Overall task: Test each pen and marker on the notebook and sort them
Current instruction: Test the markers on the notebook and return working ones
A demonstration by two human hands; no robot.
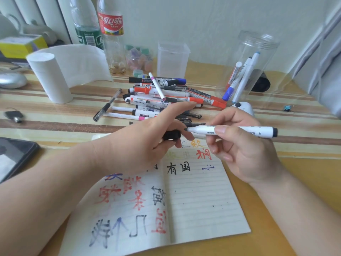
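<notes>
An open lined notebook lies in front of me, covered with red, blue and black test marks. My right hand pinches a white marker with a bare black tip pointing left, held level above the notebook's top edge. My left hand grips the marker's black cap in its lower fingers, index finger stretched toward the pile. A heap of pens and markers lies behind both hands. A clear round jar at the back right holds a few markers.
An empty clear square container stands behind the pile. Two plastic bottles, a paper roll and a small jar of erasers stand at the back left. A dark tablet lies at the left edge.
</notes>
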